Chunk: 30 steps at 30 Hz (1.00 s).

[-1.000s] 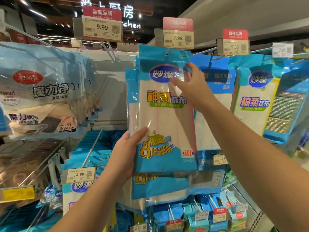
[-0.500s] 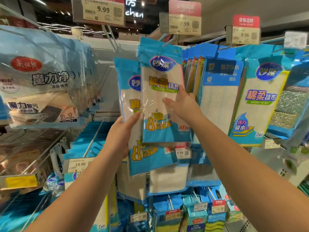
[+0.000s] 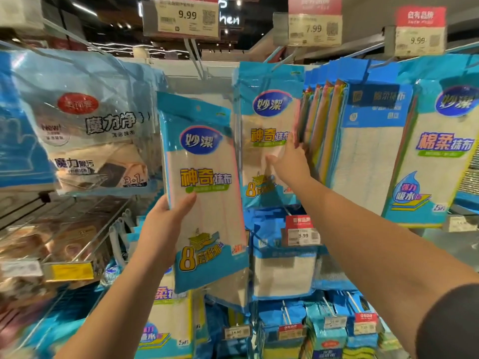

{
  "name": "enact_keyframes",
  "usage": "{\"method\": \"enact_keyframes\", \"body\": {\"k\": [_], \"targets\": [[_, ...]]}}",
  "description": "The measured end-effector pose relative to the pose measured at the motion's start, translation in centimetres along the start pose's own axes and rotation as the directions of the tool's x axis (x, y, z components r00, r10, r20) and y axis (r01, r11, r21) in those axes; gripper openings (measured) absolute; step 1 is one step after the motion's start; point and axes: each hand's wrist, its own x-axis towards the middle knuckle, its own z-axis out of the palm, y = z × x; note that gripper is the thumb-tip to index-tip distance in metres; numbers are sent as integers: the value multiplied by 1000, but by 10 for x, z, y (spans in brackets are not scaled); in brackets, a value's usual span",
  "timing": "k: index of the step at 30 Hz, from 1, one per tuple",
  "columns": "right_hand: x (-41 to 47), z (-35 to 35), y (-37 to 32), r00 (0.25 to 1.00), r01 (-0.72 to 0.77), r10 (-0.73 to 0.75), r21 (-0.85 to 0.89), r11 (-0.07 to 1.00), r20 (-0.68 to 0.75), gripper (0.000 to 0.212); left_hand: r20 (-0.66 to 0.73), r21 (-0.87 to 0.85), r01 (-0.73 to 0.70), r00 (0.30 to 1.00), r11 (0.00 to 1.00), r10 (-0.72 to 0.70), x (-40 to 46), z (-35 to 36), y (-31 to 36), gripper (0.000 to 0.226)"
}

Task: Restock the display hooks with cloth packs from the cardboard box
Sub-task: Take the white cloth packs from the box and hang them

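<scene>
Left hand (image 3: 160,229) grips a cloth pack (image 3: 204,193) by its left edge, thumb curled over the front, fingers behind; pack held upright, tilted slightly, in front of the display and free of any hook. Right hand (image 3: 290,164) is stretched forward with fingers straight, flat against the front of a matching hung pack (image 3: 267,130), fingertips near its right edge; it grips nothing. That hung pack sits on the display hook (image 3: 285,59) under the 7.99 price tag (image 3: 315,28); more of the same seem stacked behind it, hard to tell through blur. Just right of it hang multicoloured cloth packs (image 3: 324,130), then blue-and-white packs (image 3: 373,141). To the left, clear-bagged packs with a red oval logo (image 3: 90,130). A 9.99 tag (image 3: 185,18) hangs above an empty-looking wire hook (image 3: 195,58). Lower rows hold more blue packs and small price tags (image 3: 300,233). A dark sleeve (image 3: 451,320) shows on the right arm.
</scene>
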Motion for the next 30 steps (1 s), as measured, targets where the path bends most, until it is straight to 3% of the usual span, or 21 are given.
{"method": "enact_keyframes", "body": {"k": [8, 11, 14, 18, 23, 25, 30], "targets": [[-1, 10, 6, 999, 5, -4, 30, 1000, -50, 86, 145, -62, 50, 989, 997, -41, -5, 10, -2, 26], [-9, 0, 4, 982, 156, -130, 200, 967, -136, 62, 198, -54, 43, 980, 998, -31, -3, 13, -4, 41], [-21, -28, -9, 965, 247, -163, 505, 827, -206, 28, 250, -39, 35, 968, 999, -24, -2, 20, -4, 47], [-27, -71, -27, 936, 351, -297, 575, 739, -190, 9, 291, -37, 21, 957, 999, -9, 0, 35, -5, 49], [-22, -99, -35, 929, 346, -355, 585, 733, -105, 10, 377, -40, 39, 926, 998, -21, 0, 55, -5, 47], [-23, -107, -35, 931, 347, -340, 614, 709, -135, 14, 406, -39, 38, 914, 999, -19, 0, 63, -3, 46], [-25, -120, -35, 929, 355, -323, 683, 638, -181, 41, 438, -19, 15, 899, 1000, -5, -2, 82, 4, 50]]}}
